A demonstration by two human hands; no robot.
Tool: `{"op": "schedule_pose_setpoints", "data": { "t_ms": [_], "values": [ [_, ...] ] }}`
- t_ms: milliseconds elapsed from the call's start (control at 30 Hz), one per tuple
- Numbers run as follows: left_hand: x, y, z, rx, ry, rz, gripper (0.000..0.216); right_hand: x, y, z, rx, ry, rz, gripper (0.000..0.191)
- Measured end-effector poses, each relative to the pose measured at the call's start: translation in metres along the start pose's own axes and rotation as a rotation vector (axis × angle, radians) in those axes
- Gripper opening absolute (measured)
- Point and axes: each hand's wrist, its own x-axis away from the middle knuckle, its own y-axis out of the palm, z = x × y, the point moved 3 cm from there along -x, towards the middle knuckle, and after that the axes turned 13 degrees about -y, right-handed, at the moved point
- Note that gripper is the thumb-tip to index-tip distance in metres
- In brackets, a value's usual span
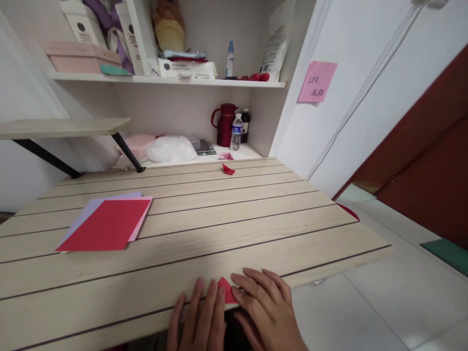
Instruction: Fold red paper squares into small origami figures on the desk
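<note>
A small folded piece of red paper [227,291] lies at the table's front edge, between my two hands. My left hand [200,317] has its fingers stretched forward, with the index fingertip pressed on the paper's left side. From the right, my right hand [268,307] curls its fingers and holds the paper's other side. Much of the paper is hidden under the fingertips. Farther back on the table sits a small folded red paper boat [228,169]. A pile of coloured sheets, red paper [106,225] on top with pink and lilac below, rests at the left.
Behind the table, a shelf holds a dark red jug [226,125], a water bottle [236,132] and a pink folded paper [225,156]. A raised wooden stand [66,126] on black legs occupies the back left. The wooden table [256,229] ends close to my hands.
</note>
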Motion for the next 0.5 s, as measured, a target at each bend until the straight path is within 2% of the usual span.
{"op": "schedule_pose_setpoints", "data": {
  "t_ms": [100,200,300,500],
  "values": [
    [-0.006,-0.002,-0.011,0.094,-0.005,-0.041,0.029,-0.002,0.001,-0.001,-0.117,0.034,0.094,0.016],
    [-0.015,-0.007,-0.021,0.17,0.088,-0.115,0.031,-0.003,-0.001,0.0,-0.195,0.01,0.121,0.016],
    [-0.024,-0.013,-0.028,0.251,0.114,-0.143,0.031,-0.005,-0.008,0.001,-0.244,-0.024,0.148,0.017],
    [-0.042,-0.033,-0.032,0.453,0.056,-0.173,0.018,-0.019,-0.014,0.003,-0.47,0.001,0.071,0.012]
  ]
}}
